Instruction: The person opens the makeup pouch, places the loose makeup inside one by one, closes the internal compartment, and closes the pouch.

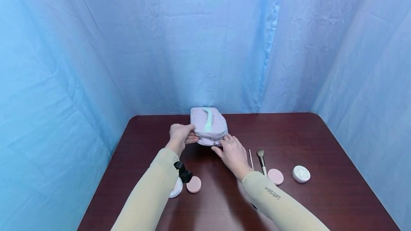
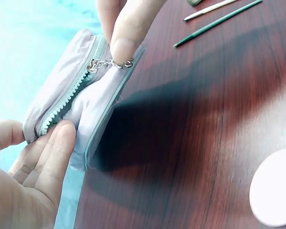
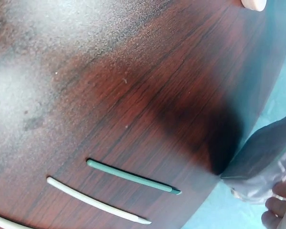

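A small lilac cosmetic bag [image 1: 216, 118] with a mint handle [image 1: 209, 118] lies near the table's far edge. My left hand [image 1: 181, 135] grips its left front corner, thumb above and fingers below. At the front right, my right hand [image 1: 233, 152] pinches the chain-like zipper pull [image 2: 115, 63], seen in the left wrist view. Part of the mint zipper [image 2: 66, 98] is undone between the slider and the left fingers, leaving a narrow dark gap. The bag's contents are hidden. Only a few right fingers [image 3: 279, 205] show in the right wrist view, against the bag's side.
Right of the bag lie a makeup brush [image 1: 261, 158], slim sticks in green [image 3: 133, 176] and white [image 3: 95, 202], a pink round case [image 1: 275, 176] and a star-topped round tin [image 1: 301, 174]. Near my left forearm are another pink case [image 1: 194, 184] and a white round one [image 1: 176, 189]. Blue curtains [image 1: 192, 45] surround the table.
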Demonstrator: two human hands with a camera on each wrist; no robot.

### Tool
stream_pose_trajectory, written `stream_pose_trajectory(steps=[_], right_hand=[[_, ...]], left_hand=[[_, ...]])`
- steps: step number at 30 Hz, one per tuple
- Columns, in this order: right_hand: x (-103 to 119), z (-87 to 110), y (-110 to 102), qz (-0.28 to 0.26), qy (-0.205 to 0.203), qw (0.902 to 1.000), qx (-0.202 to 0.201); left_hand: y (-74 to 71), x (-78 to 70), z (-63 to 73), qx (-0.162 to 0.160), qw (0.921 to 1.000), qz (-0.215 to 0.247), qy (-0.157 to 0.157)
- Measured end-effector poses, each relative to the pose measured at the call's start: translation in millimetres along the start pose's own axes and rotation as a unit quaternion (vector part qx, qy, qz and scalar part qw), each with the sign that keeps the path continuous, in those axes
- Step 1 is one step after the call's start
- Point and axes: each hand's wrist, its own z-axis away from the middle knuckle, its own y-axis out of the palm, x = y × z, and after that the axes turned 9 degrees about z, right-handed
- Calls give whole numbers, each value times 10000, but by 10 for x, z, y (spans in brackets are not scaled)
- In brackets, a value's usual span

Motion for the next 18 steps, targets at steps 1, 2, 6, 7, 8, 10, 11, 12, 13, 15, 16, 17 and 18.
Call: stream_pose_trajectory(steps=[1,2,6,7,8,10,11,12,13,15,16,17,18], right_hand=[[0,1,9,43,24,10000,-40],[1,2,15,70,50,9999,-77],[-6,18,28,115,158,9995,-260],[-11,22,30,109,161,9993,-323],[-15,22,30,107,150,9991,-385],[-21,26,41,91,114,9986,-517],[-24,25,46,68,87,9983,-571],[-29,27,58,33,67,9981,-615],[-34,29,67,-5,63,9978,-657],[-44,32,84,-118,70,9974,-701],[-50,33,91,-190,88,9972,-717],[-54,33,96,-232,115,9970,-728],[-60,34,100,-283,141,9968,-728]], left_hand=[[13,7,1,28,10000,-2,-8],[26,8,7,58,10000,-7,-14],[68,6,39,231,9997,19,-75],[75,3,48,276,9996,38,-87],[80,-2,58,314,9994,50,-111],[82,-8,72,364,9992,61,-141],[80,-12,78,363,9992,50,-140],[75,-15,82,353,9993,37,-127],[68,-17,83,340,9994,24,-117],[51,-22,80,302,9995,-15,-94],[40,-25,78,285,9995,-41,-86],[30,-28,76,264,9996,-71,-72],[18,-32,73,249,9996,-96,-67]])
